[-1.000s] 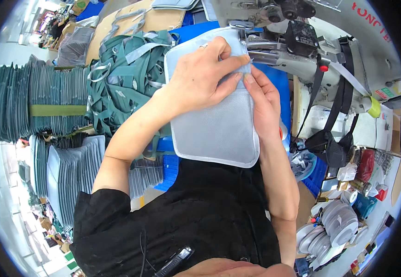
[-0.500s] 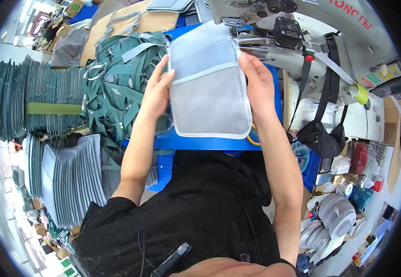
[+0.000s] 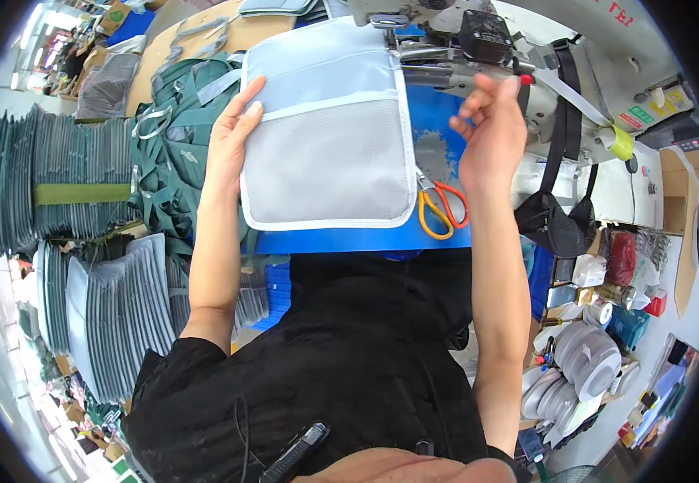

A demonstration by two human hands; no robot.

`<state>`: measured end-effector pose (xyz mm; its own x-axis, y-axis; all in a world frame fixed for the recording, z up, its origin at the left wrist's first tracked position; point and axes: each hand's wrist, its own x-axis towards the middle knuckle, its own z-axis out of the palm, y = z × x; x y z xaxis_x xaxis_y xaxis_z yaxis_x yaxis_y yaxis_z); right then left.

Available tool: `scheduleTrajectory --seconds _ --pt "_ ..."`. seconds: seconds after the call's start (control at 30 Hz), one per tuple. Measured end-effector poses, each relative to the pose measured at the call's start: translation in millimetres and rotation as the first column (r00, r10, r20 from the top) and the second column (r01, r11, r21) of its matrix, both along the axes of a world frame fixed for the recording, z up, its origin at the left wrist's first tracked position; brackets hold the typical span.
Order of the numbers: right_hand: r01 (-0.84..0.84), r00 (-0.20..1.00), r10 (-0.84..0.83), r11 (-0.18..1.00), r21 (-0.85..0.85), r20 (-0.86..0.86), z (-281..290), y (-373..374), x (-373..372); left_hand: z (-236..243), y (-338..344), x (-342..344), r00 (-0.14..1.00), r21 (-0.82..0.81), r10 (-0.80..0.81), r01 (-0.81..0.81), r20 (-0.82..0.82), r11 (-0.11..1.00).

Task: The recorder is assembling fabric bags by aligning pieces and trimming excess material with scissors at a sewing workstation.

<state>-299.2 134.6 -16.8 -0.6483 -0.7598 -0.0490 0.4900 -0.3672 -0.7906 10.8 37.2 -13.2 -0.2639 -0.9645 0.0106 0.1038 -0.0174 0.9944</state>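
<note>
My left hand [image 3: 233, 137] grips the left edge of a flat, pale grey-blue panel [image 3: 325, 161] with white binding and a mesh lower pocket. The panel's top reaches under the metal parts of a sewing machine [image 3: 486, 36]. Off the panel's right side, my right hand [image 3: 490, 137] is raised, fingers loosely curled and apart, nothing in them. Below it, orange- and yellow-handled scissors [image 3: 438, 209] lie on the blue work surface [image 3: 333, 241], beside the panel.
Green straps [image 3: 172, 153] lie heaped left of the panel, beside stacked green panels [image 3: 84, 161] and paler stacked pieces [image 3: 120, 314]. Black straps and a pouch [image 3: 554, 225] hang at the machine's right. White spools [image 3: 583, 354] and small supplies crowd the lower right.
My right hand has let go of the panel and moved right and up. My left hand has shifted onto the left edge, moving the panel leftward, which uncovers the scissors.
</note>
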Motion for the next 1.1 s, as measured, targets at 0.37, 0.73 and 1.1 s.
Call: scheduleTrajectory --seconds 0.37,0.73,1.1 --pt "-0.42 0.904 0.42 0.907 0.02 -0.084 -33 33 59 1 -7 2 0.999 -0.01 -0.037 0.037 0.001 0.999" --pt "-0.438 0.868 0.459 0.887 -0.145 0.191 -22 20 68 6 -27 1 0.999 -0.058 -0.012 0.015 0.053 0.998" --pt "-0.37 0.925 0.378 0.921 -0.124 0.045 -33 -39 51 13 -106 -15 0.979 -0.21 -0.024 0.068 0.203 0.975"
